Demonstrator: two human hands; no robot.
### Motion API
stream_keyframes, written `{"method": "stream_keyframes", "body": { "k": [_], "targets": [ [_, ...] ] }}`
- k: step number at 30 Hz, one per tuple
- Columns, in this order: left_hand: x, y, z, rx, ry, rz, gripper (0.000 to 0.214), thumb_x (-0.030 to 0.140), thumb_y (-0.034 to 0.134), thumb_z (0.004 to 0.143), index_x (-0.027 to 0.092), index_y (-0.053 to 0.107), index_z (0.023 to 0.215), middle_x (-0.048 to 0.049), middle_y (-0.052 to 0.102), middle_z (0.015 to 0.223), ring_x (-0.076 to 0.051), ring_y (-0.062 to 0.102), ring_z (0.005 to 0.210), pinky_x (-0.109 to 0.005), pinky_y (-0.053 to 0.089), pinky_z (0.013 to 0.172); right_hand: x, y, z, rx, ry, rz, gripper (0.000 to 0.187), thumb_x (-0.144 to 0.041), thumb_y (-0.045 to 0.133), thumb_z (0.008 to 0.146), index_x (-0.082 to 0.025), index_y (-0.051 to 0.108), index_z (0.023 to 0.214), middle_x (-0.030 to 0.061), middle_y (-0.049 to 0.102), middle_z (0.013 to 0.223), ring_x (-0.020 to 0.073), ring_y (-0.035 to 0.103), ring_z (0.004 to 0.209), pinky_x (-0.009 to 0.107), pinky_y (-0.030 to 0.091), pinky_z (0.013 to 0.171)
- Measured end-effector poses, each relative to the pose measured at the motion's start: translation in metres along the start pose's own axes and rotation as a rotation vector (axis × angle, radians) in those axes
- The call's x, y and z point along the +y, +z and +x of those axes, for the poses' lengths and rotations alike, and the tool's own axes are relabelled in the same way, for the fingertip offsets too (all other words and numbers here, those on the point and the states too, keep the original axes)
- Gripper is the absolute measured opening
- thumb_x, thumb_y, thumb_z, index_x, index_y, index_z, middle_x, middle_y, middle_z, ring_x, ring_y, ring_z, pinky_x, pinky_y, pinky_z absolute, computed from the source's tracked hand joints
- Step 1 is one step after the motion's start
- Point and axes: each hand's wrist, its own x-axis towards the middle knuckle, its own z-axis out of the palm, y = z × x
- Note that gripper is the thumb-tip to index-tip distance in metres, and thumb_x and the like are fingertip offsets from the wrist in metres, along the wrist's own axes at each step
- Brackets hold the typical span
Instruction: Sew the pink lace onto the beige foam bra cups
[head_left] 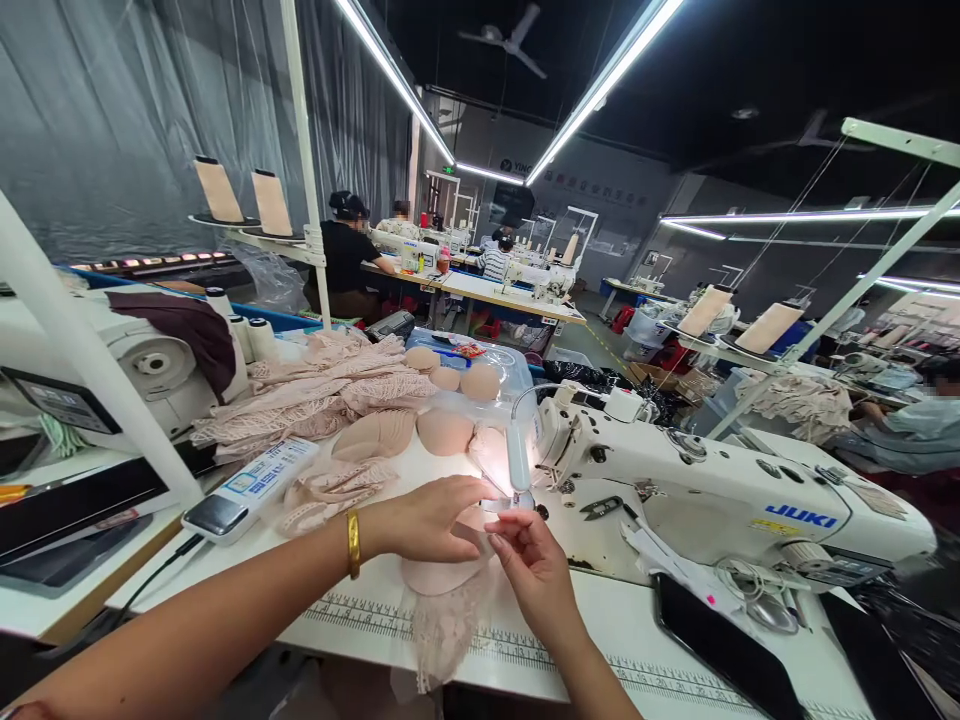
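Observation:
My left hand (431, 515), with a gold bracelet on the wrist, reaches over a beige fabric cup piece (439, 580). Its fingers are stretched toward the sewing machine's needle area, thumb apart. My right hand (534, 565) is pinched, thumb against fingertips, at the right edge of the same piece; what lies between the fingertips is too small to make out. A lace panel (446, 635) hangs from the cup piece over the table's front edge. Just beyond my fingertips, a small lit lamp (519, 462) stands beside the head of the white sewing machine (690, 490).
Stacked beige cups (379, 433) and a heap of lace pieces (322, 390) lie behind my left hand. Thread snips (602, 508) rest on the machine bed. A black phone (724, 650) is at front right, a white device (251, 490) at left. Co-workers sit farther back.

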Motion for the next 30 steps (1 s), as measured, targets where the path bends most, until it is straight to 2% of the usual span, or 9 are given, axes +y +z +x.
{"method": "stream_keyframes", "body": {
  "k": [2,4,6,10,13,18,22,26,30],
  "targets": [
    [0.0,-0.001,0.005,-0.09,0.048,-0.045,0.061,0.028,0.078,0.073,0.023,0.058,0.13,-0.007,0.068,0.128,-0.029,0.062,0.116,-0.032,0.049,0.09,-0.01,-0.003,-0.003,-0.029,-0.123,-0.124,0.016,-0.034,0.067,0.1,-0.028,0.067,0.115,0.0046,0.078,0.106,0.0206,0.074,0.099,0.033,0.059,0.089],
    [-0.001,-0.003,0.009,-0.119,0.04,-0.028,0.035,0.024,0.074,0.075,0.022,0.06,0.107,-0.0001,0.069,0.095,-0.024,0.064,0.094,-0.027,0.046,0.072,-0.022,-0.007,-0.004,0.008,-0.28,-0.249,0.016,-0.024,0.064,0.102,-0.03,0.068,0.116,0.0026,0.078,0.105,0.0186,0.074,0.095,0.031,0.06,0.085],
    [-0.003,-0.007,0.011,-0.085,0.041,0.013,0.018,0.022,0.069,0.079,0.022,0.053,0.087,0.0035,0.059,0.074,-0.019,0.058,0.077,-0.025,0.038,0.061,-0.036,-0.011,-0.003,0.073,-0.434,-0.348,0.023,-0.015,0.062,0.101,-0.03,0.068,0.117,0.0018,0.077,0.104,0.0177,0.073,0.093,0.029,0.06,0.081],
    [-0.008,-0.015,0.004,0.223,0.24,0.256,0.014,0.015,0.057,0.086,0.022,0.046,0.081,0.002,0.055,0.073,-0.017,0.05,0.066,-0.03,0.032,0.061,-0.056,-0.009,0.006,0.133,-0.682,-0.45,0.039,-0.003,0.06,0.098,-0.03,0.065,0.126,0.0029,0.076,0.102,0.0198,0.067,0.093,0.032,0.059,0.078],
    [-0.011,-0.013,-0.01,0.413,0.4,0.6,0.016,0.009,0.052,0.093,0.021,0.049,0.083,-0.0014,0.06,0.077,-0.02,0.053,0.071,-0.033,0.035,0.064,-0.05,-0.007,0.013,0.125,-0.74,-0.528,0.041,-0.001,0.06,0.098,-0.029,0.064,0.129,0.0035,0.075,0.097,0.0212,0.062,0.089,0.033,0.057,0.076],
    [-0.019,0.012,-0.033,0.155,0.355,0.735,0.023,0.028,0.08,0.087,0.022,0.058,0.09,-0.0017,0.068,0.086,-0.024,0.061,0.08,-0.035,0.04,0.063,-0.009,-0.019,0.023,-0.173,-0.74,-0.731,0.025,-0.006,0.051,0.102,-0.024,0.068,0.11,0.0013,0.071,0.079,0.0188,0.056,0.075,0.03,0.049,0.067],
    [-0.025,0.029,-0.021,0.142,0.369,0.764,0.015,0.01,0.07,0.088,0.02,0.06,0.086,-0.0007,0.068,0.081,-0.021,0.058,0.07,-0.037,0.038,0.058,0.009,-0.034,0.034,-0.345,-0.76,-0.779,0.028,-0.004,0.05,0.101,-0.025,0.069,0.103,-0.0024,0.075,0.08,0.017,0.056,0.073,0.028,0.046,0.066],
    [-0.03,0.032,0.011,0.106,0.384,0.747,0.013,0.011,0.069,0.087,0.02,0.06,0.086,-0.0041,0.066,0.084,-0.024,0.06,0.076,-0.037,0.039,0.062,0.013,-0.046,0.045,-0.414,-0.75,-0.805,0.033,0.0,0.047,0.1,-0.026,0.069,0.1,-0.0032,0.075,0.081,0.0172,0.058,0.077,0.028,0.046,0.071],
    [-0.037,0.034,0.025,0.008,0.207,0.659,0.018,0.018,0.069,0.091,0.02,0.057,0.077,-0.004,0.063,0.078,-0.021,0.056,0.065,-0.033,0.027,0.053,0.017,-0.056,0.05,-0.393,-0.714,-0.784,0.035,0.0,0.046,0.1,-0.025,0.069,0.106,-0.0004,0.077,0.092,0.0189,0.06,0.086,0.031,0.05,0.076]
  ]
}}
